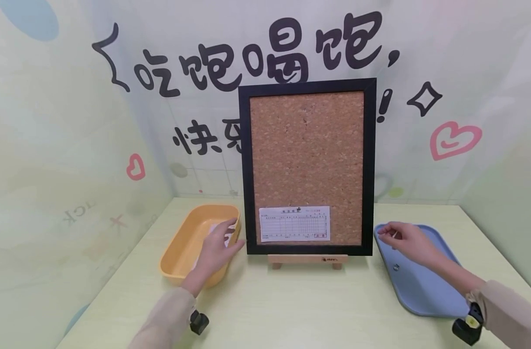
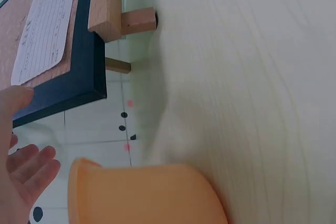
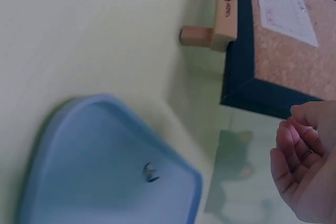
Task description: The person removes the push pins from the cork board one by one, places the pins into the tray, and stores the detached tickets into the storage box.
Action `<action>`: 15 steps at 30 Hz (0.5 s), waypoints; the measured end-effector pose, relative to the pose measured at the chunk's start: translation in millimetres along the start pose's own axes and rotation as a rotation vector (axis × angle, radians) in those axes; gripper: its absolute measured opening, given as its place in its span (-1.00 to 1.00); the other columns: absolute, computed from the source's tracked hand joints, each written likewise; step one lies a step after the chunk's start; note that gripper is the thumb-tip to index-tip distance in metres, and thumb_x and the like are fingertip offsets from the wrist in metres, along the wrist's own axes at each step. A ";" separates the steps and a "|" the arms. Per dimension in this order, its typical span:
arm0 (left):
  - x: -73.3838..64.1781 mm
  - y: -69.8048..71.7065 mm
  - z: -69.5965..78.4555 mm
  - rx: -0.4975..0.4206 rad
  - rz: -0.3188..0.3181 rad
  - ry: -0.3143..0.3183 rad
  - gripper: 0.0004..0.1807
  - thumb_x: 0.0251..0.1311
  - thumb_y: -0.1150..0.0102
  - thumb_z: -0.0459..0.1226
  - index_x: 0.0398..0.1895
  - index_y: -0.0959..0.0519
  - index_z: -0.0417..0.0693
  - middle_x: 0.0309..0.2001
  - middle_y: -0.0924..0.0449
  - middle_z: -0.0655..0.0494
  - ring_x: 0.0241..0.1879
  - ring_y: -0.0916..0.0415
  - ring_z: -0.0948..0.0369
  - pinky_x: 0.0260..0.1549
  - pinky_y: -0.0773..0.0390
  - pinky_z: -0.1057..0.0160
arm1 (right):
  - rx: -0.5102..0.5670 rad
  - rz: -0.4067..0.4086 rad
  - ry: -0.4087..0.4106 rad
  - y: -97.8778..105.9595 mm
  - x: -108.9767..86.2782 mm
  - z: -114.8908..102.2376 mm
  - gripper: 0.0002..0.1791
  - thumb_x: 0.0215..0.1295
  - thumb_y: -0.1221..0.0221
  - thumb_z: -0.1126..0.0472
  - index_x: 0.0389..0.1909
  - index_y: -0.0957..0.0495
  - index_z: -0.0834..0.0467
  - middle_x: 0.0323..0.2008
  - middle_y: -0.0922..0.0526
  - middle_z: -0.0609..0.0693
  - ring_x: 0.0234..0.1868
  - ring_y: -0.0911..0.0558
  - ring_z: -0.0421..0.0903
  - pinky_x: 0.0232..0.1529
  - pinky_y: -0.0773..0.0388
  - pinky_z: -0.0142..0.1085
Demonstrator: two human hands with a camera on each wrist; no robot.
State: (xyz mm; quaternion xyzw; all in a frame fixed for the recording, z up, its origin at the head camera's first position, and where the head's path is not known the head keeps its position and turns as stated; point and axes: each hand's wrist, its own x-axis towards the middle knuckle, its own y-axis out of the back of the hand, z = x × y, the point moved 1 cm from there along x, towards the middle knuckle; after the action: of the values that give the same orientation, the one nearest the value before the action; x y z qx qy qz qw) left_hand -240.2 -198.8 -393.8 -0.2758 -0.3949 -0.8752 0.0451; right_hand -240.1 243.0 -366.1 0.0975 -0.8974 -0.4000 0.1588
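Note:
My left hand (image 1: 216, 248) is over the orange tray (image 1: 171, 242), thumb and fingers apart, with nothing held. Beneath its fingers, inside the tray, lies white printed paper (image 1: 212, 228), partly hidden by the hand. My right hand (image 1: 400, 238) hovers over the far end of the blue tray (image 1: 422, 295). Its fingers are loosely curled, the thumb close to the index finger, and no object shows between them in the right wrist view. A small metallic pushpin (image 3: 151, 172) lies in the blue tray, apart from that hand.
Between the hands stands a black-framed cork board (image 1: 309, 155) on a wooden easel (image 1: 306, 259). A printed form (image 1: 294, 227) is fixed low on the cork by a small pin (image 1: 298, 209) at its top edge. Behind the board hangs a printed backdrop (image 1: 204, 29).

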 end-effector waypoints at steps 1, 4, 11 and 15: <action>1.2 -2.4 1.5 -0.011 0.005 -0.006 -0.36 -0.07 -0.35 -0.27 0.13 -0.37 -0.25 0.04 -0.47 -0.12 -0.12 -0.52 0.03 -0.22 -0.56 0.13 | -0.003 0.004 0.009 0.4 2.4 -3.6 -0.79 0.24 -0.11 0.22 -0.24 -0.54 0.30 -0.48 -0.54 -0.04 -0.54 -0.44 -0.23 -0.58 -0.40 -0.38; 4.5 -9.3 5.2 -0.040 0.008 0.001 -0.27 -0.08 -0.36 -0.27 0.20 -0.29 -0.25 0.10 -0.42 -0.14 -0.06 -0.48 -0.01 -0.17 -0.54 0.07 | -0.008 0.008 0.031 0.4 9.2 -14.4 -0.80 0.24 -0.12 0.20 -0.25 -0.55 0.28 -0.47 -0.55 -0.04 -0.51 -0.44 -0.22 -0.56 -0.41 -0.39; 8.0 -23.0 9.4 -0.015 0.022 -0.006 -0.09 -0.09 -0.36 -0.23 0.33 -0.08 -0.17 0.20 -0.26 -0.16 0.02 -0.40 -0.02 -0.09 -0.49 0.04 | 0.006 0.020 0.053 -6.1 22.4 -42.1 -0.85 0.18 -0.16 0.25 -0.29 -0.54 0.26 -0.49 -0.55 -0.02 -0.52 -0.43 -0.20 -0.55 -0.39 -0.39; 8.3 -28.3 9.3 -0.001 0.054 -0.020 -0.04 -0.10 -0.38 -0.21 0.35 -0.03 -0.12 0.23 -0.24 -0.13 0.02 -0.41 0.00 -0.08 -0.49 0.06 | 0.028 0.022 0.073 -13.0 29.3 -54.3 -0.86 0.15 -0.19 0.27 -0.32 -0.54 0.28 -0.53 -0.53 -0.03 -0.54 -0.41 -0.18 -0.55 -0.39 -0.41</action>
State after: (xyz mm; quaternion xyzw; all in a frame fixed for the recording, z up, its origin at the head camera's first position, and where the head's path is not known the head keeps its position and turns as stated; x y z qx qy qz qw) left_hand -251.4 -171.7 -403.4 -0.2951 -0.3876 -0.8709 0.0645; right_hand -247.0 188.2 -335.6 0.1044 -0.8975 -0.3820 0.1942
